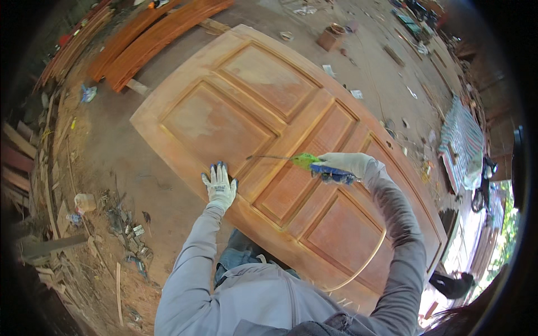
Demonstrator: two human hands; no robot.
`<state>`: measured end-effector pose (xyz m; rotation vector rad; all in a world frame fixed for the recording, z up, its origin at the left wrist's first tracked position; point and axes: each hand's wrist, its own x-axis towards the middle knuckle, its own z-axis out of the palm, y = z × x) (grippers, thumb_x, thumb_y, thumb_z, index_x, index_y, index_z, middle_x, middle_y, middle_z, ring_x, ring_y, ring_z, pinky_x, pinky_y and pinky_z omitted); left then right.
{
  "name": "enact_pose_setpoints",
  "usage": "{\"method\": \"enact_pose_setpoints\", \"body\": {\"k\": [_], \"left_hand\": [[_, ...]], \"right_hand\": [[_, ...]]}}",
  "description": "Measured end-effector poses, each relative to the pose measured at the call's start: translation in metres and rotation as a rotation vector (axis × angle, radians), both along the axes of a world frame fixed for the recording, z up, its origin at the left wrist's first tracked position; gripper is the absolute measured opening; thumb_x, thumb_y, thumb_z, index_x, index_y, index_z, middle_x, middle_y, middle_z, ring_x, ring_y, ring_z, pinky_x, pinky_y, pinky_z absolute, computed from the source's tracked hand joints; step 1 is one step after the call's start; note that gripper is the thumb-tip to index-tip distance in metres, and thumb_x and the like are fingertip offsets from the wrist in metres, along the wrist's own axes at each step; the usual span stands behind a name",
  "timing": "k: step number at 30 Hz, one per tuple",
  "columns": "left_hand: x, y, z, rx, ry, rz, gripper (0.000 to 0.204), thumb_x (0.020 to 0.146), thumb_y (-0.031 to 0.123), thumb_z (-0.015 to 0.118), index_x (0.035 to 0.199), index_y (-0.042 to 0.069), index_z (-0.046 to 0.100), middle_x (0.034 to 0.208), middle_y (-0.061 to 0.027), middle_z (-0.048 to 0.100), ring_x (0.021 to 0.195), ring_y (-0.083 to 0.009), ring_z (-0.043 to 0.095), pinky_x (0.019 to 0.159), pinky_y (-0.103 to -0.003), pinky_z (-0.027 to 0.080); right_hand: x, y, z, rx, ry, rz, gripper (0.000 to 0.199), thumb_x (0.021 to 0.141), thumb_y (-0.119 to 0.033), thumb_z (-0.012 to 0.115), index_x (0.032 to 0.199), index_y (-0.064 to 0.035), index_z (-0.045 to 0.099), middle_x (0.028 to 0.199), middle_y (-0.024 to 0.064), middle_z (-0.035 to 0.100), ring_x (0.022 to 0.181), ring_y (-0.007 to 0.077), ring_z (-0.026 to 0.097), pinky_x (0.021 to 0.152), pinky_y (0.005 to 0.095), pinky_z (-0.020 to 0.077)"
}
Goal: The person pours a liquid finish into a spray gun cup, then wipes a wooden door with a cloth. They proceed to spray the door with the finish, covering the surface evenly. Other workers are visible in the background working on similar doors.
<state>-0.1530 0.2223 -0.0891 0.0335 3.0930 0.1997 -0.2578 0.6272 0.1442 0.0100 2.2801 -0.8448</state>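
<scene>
Head view, looking down on a panelled wooden door (pixel 291 151) lying flat over a dirt floor (pixel 112 151). All positions below are referenced to the door.

Left hand (pixel 219 186): white glove with blue fingertips, palm down, flat on the door's near-left edge rail. Fingers spread apart and extended, holding nothing.

Right hand (pixel 347 164): gloved, over the door's centre rail, fist closed round the blue grip of a tool (pixel 314 164) with a green body. A thin metal nozzle runs from the green body toward the person's left, its tip above the raised panel just right of the left hand. Whether the tip touches the wood cannot be told. A thin pale hose (pixel 367 263) loops from below the right forearm across the door's near panels.

Door: six raised panels visible, orange-brown; the two far panels show paler, patchy areas.

Surroundings:
- Curved wooden planks (pixel 157 39) stacked beyond the door's far-left corner.
- Scrap wood and small metal bits (pixel 126 224) on the floor left of the door's near end.
- Small brown box (pixel 330 38) past the door's far end.
- Striped cloth (pixel 462 140) well to the right of the door.

The person wears a grey long-sleeved top; a knee in blue jeans shows beneath the door's near edge.
</scene>
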Motion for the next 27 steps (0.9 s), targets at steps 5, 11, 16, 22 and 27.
{"method": "enact_pose_setpoints", "body": {"k": [5, 11, 16, 22, 27], "left_hand": [[0.018, -0.037, -0.003, -0.001, 0.027, -0.047, 0.079, 0.096, 0.051, 0.056, 0.157, 0.009, 0.031, 0.163, -0.0206, 0.028, 0.150, -0.0405, 0.024, 0.121, -0.061, 0.013], [-0.045, -0.125, -0.006, -0.075, 0.052, 0.159, 0.074, 0.099, 0.053, 0.049, 0.157, 0.010, 0.032, 0.163, -0.0182, 0.029, 0.151, -0.0369, 0.024, 0.121, -0.063, 0.011], [-0.160, -0.217, -0.006, -0.063, 0.076, 0.229, 0.073, 0.100, 0.052, 0.047, 0.157, 0.009, 0.033, 0.163, -0.0158, 0.031, 0.151, -0.0356, 0.024, 0.121, -0.064, 0.012], [-0.258, -0.303, -0.010, -0.108, 0.009, 0.435, 0.071, 0.101, 0.052, 0.045, 0.156, 0.009, 0.035, 0.164, -0.0135, 0.030, 0.152, -0.0355, 0.024, 0.119, -0.063, 0.018], [-0.289, -0.322, -0.011, -0.094, 0.051, 0.579, 0.069, 0.102, 0.051, 0.044, 0.157, 0.011, 0.034, 0.164, -0.0137, 0.030, 0.151, -0.0369, 0.025, 0.116, -0.060, 0.025]], "right_hand": [[0.008, -0.043, 0.007, 0.031, 0.132, -0.134, 0.054, 0.099, -0.058, 0.054, 0.111, -0.0059, 0.063, 0.085, 0.0039, 0.061, 0.076, 0.0220, 0.061, 0.066, 0.0399, 0.0510], [-0.026, -0.112, -0.012, -0.014, 0.210, -0.093, 0.058, 0.103, -0.060, 0.045, 0.122, -0.0081, 0.062, 0.101, 0.0041, 0.063, 0.080, 0.0133, 0.060, 0.064, 0.0328, 0.0505], [-0.090, -0.209, -0.022, -0.108, 0.058, 0.048, 0.050, 0.103, -0.054, 0.046, 0.113, -0.0079, 0.061, 0.088, 0.0025, 0.063, 0.065, 0.0182, 0.060, 0.051, 0.0347, 0.0489], [-0.197, -0.324, 0.004, -0.006, 0.005, 0.065, 0.043, 0.102, -0.048, 0.048, 0.108, -0.0069, 0.060, 0.084, 0.0150, 0.066, 0.070, 0.0272, 0.066, 0.056, 0.0438, 0.0526], [-0.281, -0.350, -0.036, 0.227, 0.384, -0.223, 0.048, 0.101, -0.050, 0.047, 0.106, -0.0052, 0.063, 0.090, 0.0205, 0.068, 0.075, 0.0336, 0.069, 0.062, 0.0490, 0.0543]]}}
